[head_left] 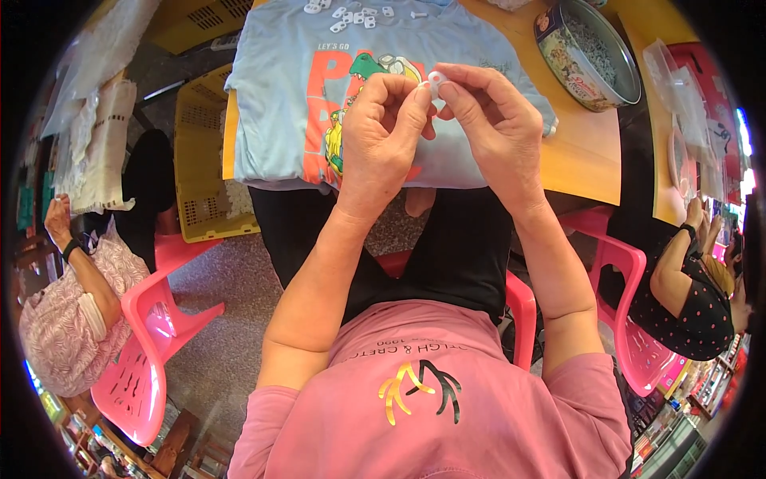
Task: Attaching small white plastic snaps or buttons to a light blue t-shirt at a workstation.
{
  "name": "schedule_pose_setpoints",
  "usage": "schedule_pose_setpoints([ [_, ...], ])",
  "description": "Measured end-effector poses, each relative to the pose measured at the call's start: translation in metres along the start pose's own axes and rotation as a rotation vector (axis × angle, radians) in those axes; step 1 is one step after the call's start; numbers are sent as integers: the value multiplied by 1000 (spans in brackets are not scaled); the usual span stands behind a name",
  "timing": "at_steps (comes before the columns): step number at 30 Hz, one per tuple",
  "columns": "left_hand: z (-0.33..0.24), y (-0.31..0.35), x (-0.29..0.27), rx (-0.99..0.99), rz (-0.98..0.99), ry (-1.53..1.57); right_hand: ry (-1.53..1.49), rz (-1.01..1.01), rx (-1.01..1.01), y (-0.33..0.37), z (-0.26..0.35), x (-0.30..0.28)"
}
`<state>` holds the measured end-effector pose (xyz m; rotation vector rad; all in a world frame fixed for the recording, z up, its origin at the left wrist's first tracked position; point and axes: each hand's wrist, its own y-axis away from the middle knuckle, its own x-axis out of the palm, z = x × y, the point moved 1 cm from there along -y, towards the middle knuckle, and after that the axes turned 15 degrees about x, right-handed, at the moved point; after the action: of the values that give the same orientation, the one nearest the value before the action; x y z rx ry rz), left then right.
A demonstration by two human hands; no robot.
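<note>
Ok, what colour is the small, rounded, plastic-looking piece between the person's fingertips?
The plastic-looking piece is white, best seen in the head view.

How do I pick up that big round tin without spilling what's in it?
I'd cup the tin by its outer wall, below the rim, with a hand on each of two opposite sides, reaching from the seated person's side of the table. It's round, wide and has no handle that I can see. Its top is open over small pale bits, so keep it level.
</note>
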<state>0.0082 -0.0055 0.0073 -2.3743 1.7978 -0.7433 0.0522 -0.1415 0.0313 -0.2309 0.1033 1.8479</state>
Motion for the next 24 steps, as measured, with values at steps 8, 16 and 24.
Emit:
schedule_pose_setpoints([
  [8, 1, 0, -2, -2, -6, 2, 40, -17, -22, -2, -1, 3],
  [16, 7, -1, -5, 39, -41, 60, -66, -27, -42, -5, 1, 14],
  [24, 7, -2, -5, 69, 21, 42, -91, 84, 125, -9, 12, -1],
])
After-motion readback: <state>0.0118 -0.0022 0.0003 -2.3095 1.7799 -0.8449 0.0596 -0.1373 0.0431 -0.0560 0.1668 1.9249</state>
